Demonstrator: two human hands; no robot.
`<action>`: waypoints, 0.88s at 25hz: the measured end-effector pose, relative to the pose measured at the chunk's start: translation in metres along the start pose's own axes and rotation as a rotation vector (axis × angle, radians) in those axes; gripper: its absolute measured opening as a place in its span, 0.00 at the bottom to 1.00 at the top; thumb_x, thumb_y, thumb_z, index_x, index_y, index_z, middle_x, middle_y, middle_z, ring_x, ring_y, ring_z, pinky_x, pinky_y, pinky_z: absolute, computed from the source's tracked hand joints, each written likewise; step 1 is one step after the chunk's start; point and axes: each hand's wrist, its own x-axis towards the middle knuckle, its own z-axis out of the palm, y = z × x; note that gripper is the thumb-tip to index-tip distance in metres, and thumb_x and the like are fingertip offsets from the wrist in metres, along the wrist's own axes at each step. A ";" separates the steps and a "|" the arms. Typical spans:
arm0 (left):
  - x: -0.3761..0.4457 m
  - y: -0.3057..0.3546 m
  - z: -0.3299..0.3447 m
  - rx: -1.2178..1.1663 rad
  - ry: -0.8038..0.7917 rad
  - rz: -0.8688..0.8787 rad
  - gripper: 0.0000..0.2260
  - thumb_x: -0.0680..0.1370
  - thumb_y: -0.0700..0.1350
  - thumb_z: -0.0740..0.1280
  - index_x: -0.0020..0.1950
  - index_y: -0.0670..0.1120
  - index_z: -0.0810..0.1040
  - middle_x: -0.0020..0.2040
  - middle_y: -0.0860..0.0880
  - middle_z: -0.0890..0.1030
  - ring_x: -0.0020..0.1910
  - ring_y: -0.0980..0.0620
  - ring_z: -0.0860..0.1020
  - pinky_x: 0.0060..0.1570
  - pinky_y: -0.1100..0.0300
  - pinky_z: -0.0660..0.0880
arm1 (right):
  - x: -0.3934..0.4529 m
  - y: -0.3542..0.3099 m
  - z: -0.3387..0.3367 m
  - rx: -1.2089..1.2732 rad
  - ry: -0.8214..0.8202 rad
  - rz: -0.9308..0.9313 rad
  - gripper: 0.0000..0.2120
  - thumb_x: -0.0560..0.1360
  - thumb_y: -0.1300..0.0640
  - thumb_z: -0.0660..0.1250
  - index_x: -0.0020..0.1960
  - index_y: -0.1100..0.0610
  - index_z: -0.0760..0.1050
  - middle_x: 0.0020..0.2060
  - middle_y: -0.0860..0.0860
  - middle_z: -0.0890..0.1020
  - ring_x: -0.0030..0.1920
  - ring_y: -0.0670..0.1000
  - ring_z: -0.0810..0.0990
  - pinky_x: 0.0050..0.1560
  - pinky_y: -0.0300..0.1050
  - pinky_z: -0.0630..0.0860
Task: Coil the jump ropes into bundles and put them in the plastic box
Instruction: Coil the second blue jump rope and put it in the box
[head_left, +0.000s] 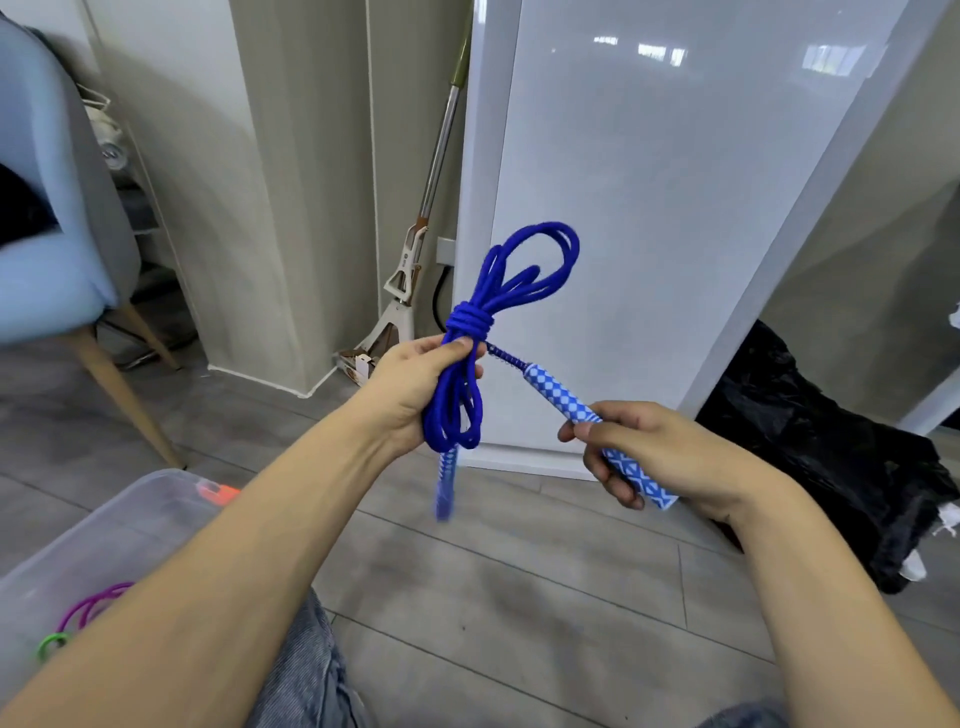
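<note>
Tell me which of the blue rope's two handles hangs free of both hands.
The blurred handle dangling below the left hand, which grips only the rope bundle. The right hand grips the other handle.

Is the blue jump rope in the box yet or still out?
Out. The left hand grips the coiled blue rope in the air, beyond the plastic box.
</note>
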 end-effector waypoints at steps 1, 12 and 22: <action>0.001 -0.001 -0.001 0.039 0.029 0.004 0.08 0.80 0.40 0.67 0.56 0.38 0.80 0.39 0.47 0.84 0.39 0.51 0.79 0.45 0.54 0.77 | -0.001 -0.004 0.001 0.008 0.018 -0.011 0.11 0.81 0.55 0.64 0.55 0.61 0.80 0.33 0.51 0.77 0.29 0.50 0.73 0.32 0.41 0.70; -0.012 -0.010 0.009 0.333 -0.143 -0.047 0.09 0.79 0.39 0.68 0.58 0.43 0.82 0.47 0.50 0.85 0.47 0.53 0.79 0.50 0.55 0.79 | 0.024 -0.004 0.039 -0.198 0.443 -0.272 0.06 0.78 0.47 0.69 0.47 0.48 0.81 0.26 0.47 0.67 0.29 0.47 0.65 0.34 0.43 0.63; -0.015 -0.005 0.007 0.424 -0.325 -0.018 0.10 0.80 0.40 0.67 0.60 0.43 0.80 0.54 0.45 0.85 0.55 0.50 0.82 0.61 0.50 0.77 | 0.033 0.005 0.042 -0.408 0.638 -0.301 0.07 0.78 0.46 0.68 0.53 0.47 0.77 0.33 0.48 0.74 0.34 0.48 0.73 0.34 0.44 0.66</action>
